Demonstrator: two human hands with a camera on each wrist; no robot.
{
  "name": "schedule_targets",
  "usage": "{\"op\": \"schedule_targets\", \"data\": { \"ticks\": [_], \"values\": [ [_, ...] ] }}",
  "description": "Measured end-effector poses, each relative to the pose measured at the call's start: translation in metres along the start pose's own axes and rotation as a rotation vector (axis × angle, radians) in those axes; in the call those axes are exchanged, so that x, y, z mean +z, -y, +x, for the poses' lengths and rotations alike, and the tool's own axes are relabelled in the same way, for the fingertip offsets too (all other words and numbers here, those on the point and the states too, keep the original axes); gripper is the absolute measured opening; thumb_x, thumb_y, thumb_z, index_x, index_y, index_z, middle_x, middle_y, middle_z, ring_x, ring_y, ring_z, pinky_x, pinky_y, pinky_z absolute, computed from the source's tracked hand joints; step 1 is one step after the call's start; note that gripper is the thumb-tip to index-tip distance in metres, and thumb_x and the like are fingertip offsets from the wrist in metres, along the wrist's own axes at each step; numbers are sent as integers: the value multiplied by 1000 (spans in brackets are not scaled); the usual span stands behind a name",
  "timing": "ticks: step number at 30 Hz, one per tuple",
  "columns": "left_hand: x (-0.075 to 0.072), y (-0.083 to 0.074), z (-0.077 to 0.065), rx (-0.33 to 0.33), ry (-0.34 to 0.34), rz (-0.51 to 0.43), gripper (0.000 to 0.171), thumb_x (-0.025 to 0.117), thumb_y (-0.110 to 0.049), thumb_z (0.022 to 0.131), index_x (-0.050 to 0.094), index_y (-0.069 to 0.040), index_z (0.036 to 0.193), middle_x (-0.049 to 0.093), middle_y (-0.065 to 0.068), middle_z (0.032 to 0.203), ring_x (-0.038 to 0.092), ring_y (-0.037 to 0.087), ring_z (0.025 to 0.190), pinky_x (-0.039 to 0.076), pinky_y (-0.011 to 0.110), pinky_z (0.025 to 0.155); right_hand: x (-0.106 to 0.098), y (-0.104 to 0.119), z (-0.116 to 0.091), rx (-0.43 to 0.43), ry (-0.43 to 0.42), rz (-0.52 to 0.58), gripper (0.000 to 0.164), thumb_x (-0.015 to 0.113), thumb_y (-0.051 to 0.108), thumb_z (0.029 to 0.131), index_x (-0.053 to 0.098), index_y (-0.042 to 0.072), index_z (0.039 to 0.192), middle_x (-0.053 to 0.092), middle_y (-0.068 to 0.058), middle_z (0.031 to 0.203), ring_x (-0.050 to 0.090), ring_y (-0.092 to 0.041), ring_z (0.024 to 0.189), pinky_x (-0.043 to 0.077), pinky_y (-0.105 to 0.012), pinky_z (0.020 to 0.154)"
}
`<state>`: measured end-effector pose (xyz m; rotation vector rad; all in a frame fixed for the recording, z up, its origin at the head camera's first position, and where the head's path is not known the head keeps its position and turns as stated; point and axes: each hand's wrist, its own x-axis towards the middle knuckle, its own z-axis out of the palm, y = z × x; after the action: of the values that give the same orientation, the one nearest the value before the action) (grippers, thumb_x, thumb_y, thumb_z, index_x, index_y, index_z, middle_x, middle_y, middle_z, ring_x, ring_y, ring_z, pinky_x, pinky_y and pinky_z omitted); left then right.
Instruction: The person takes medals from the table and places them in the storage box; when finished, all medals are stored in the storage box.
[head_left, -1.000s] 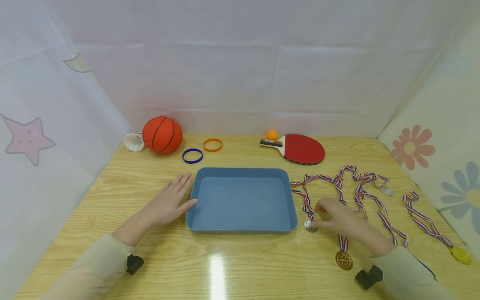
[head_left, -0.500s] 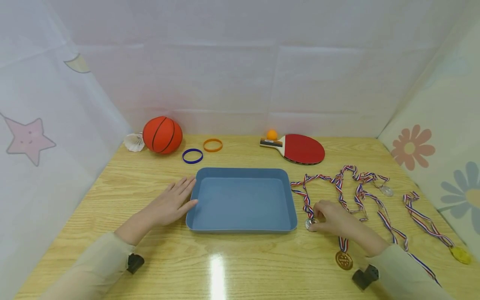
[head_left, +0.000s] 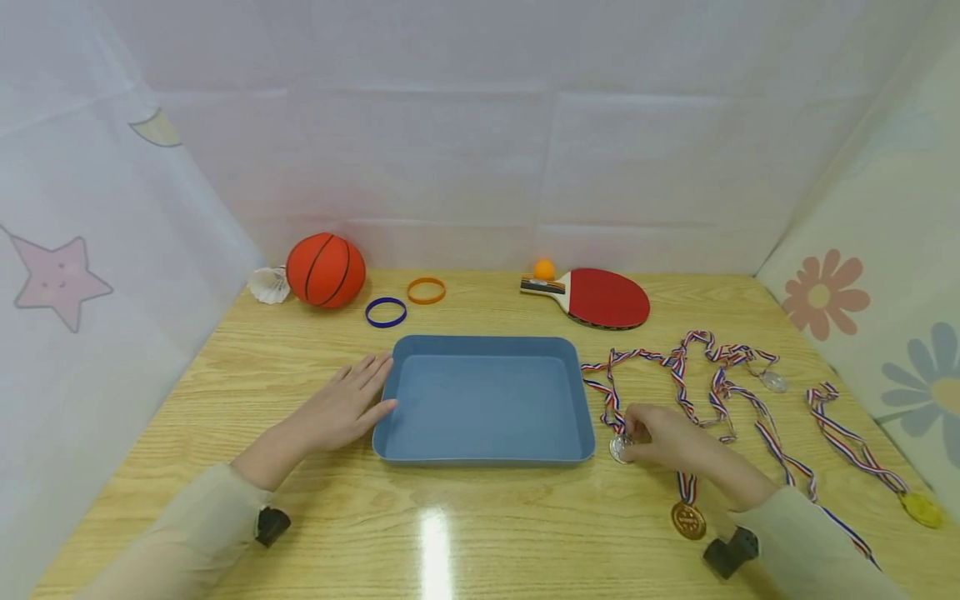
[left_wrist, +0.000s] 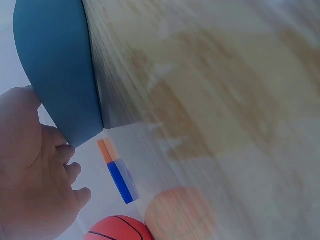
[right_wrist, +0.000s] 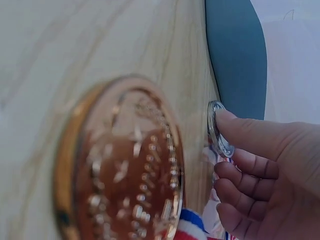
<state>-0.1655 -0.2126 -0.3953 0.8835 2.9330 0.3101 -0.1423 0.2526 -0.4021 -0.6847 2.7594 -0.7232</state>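
Right hand (head_left: pixel 663 437) has edged toward the tray (head_left: pixel 483 408), thumb and finger pinching the silver medal (head_left: pixel 618 449) on the table (head_left: pixel 337 533), just right of the tray. Left hand (head_left: pixel 341 407), fingers straight, touches the tray's left side.

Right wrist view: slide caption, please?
Right hand touches a silver medal near the blue tray; bronze medal large in the foreground.

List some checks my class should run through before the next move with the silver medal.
1. Right hand at the silver medal: ok, thumb touching it.
2. Silver medal fully lifted off the table: cannot tell.
3. Silver medal's ribbon separate from neighbours: not ok, it appears to meet the bronze medal's ribbon.
4. Left hand at the blue tray: ok, thumb by the rim.
5. Blue tray open side up: ok.
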Motion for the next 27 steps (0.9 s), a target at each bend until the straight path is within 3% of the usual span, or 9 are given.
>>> {"op": "schedule_targets", "data": {
  "ticks": [8,17,20,27],
  "values": [
    [-1,-1,0,2,3,-1,66,34,-42,99,20,6,143,15,19,149,12,38,135,13,56,105,1,-6,-1,-72,-61,115,21,67,5,83,47,12,86,51,6,74,50,-8,67,43,-25,55],
    [-1,-2,0,6,-2,2,66,35,-41,99,21,7,143,17,20,149,12,38,135,14,55,105,-11,-8,-2,-156,-82,465,13,58,-3,88,48,2,94,51,-9,82,51,-15,71,45,-27,57],
    [-1,-1,0,5,-3,5,66,34,-42,99,21,6,143,17,20,149,12,38,135,14,55,105,-18,-6,-5,-118,-58,562,12,56,1,90,52,-2,101,53,-14,91,54,-17,77,49,-31,64],
    [2,1,1,5,-2,3,68,32,-44,99,20,6,143,16,19,149,12,38,135,14,55,106,-39,-5,-9,63,-73,647,39,57,17,92,49,-3,124,54,-12,109,56,-17,90,50,-39,76]
  ]
}}
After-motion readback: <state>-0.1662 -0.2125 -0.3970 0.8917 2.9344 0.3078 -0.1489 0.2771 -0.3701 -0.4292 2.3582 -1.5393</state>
